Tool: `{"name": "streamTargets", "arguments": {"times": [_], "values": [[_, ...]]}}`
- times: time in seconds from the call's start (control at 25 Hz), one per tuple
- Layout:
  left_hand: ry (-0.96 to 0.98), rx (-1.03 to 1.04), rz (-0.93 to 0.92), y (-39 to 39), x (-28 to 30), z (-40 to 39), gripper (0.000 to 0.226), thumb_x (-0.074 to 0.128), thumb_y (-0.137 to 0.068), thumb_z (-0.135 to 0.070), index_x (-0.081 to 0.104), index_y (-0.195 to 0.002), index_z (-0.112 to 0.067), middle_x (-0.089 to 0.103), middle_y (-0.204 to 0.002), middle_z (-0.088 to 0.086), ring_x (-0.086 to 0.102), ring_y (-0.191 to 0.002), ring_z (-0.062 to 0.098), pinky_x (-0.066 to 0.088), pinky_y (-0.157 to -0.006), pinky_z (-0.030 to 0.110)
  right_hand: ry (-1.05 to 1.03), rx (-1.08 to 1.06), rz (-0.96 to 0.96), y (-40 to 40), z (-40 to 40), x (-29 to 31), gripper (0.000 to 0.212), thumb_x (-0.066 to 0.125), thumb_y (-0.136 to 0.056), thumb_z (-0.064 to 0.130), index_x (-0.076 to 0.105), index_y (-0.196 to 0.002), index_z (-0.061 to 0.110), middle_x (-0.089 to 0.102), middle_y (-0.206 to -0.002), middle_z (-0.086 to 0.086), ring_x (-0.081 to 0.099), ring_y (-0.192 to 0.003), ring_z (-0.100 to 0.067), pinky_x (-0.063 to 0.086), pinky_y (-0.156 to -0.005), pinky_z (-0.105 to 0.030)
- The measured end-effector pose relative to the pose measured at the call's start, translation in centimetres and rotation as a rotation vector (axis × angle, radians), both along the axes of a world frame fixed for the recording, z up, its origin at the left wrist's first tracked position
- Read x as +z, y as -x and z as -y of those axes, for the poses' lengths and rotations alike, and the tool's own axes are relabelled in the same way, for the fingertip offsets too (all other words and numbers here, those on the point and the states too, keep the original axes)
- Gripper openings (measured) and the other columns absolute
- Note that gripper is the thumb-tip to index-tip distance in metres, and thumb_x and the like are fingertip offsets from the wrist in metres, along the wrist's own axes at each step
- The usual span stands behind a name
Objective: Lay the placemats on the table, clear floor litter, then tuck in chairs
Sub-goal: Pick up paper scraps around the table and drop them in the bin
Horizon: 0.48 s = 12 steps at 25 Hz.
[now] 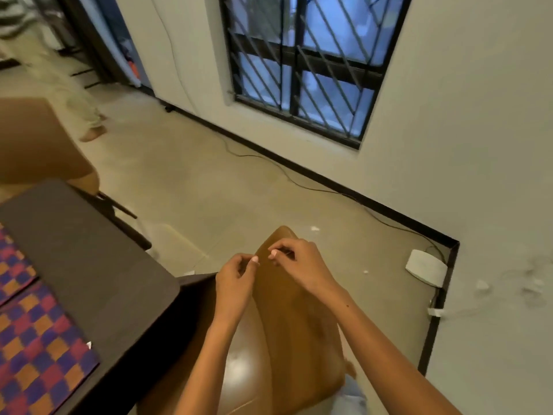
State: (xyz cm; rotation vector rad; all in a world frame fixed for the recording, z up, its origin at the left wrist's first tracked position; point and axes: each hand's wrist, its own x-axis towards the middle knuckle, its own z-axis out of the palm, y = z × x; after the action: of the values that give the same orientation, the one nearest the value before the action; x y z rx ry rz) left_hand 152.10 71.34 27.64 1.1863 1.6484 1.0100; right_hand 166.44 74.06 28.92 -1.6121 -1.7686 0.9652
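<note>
Reaching over the tan chair [287,319] at the near corner of the dark table [89,265], the left hand [235,275] and right hand [294,259] met at the top edge of the chair back; the fingers of both were curled, but whether they gripped the back or pinched some small scrap between them could not be told. Two checked placemats [36,348] already lay flat on the table near its left edge, one behind the other. White litter [314,228] remained on the floor [209,181] beyond the chair, with a further fleck [365,272] nearer the wall corner. The likely fault was one of order: tucking the chair in first would leave those scraps unswept, and a chair pushed askew could strike the table corner, which it nearly touched. A thin cable [299,179] ran along the dark skirting to a white box [426,266] in the corner, where a reaching hand could snag it. The room had pale walls, a barred window [311,64], a second tan chair [39,139] at the table's far end, and another person's bare foot [92,131] on the floor at the left.
</note>
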Motion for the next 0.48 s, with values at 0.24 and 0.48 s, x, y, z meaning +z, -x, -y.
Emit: {"name": "streamTargets", "arguments": {"times": [0.24,0.48], "values": [[0.049,0.307,-0.048,-6.3,-0.5,-5.1,0.012,0.053,-0.094,-0.025,0.063,-0.098,-0.019,0.067,-0.094,-0.002,0.064,-0.091,0.013,0.046,-0.073,0.018,0.079,0.272,0.021,-5.4,-8.8,-1.7,0.016,0.058,-0.092,0.021,0.071,-0.101,0.019,0.072,-0.094,0.003,0.066,-0.087,-0.010,0.055,-0.086,-0.032],[0.074,0.455,-0.012,-11.2,-1.1,-9.2,0.013,0.054,-0.094,-0.025,0.065,-0.095,-0.018,0.067,-0.090,-0.004,0.062,-0.088,0.007,0.045,-0.070,0.018,0.046,0.523,0.124,-8.3,-15.6,-2.5,0.017,0.057,-0.091,0.025,0.070,-0.100,0.019,0.073,-0.092,0.003,0.067,-0.083,-0.011,0.055,-0.080,-0.037]]}}
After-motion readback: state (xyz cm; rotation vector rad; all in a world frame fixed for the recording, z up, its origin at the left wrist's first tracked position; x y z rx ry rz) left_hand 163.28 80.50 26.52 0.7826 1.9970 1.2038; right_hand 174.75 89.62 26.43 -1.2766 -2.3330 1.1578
